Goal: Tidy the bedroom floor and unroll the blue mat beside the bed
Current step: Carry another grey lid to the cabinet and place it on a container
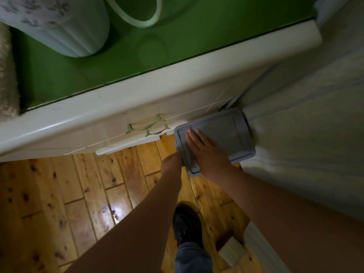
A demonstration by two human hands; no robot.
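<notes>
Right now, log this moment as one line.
right hand flat on grey box | left hand at box's near edge, grip hidden | box between white dresser and bed | blue mat not in view

Box [226,134] sits in the corner btwn cabinet [118,107], behind & to its L, and bed [305,134] on its R. Our R hand [206,152] lies on the box; our L hand [171,164] at its L edge. Our shoe [187,223] stands on the floor [59,194], nearer us. Container [59,26] on cabinet top, far L.
</notes>
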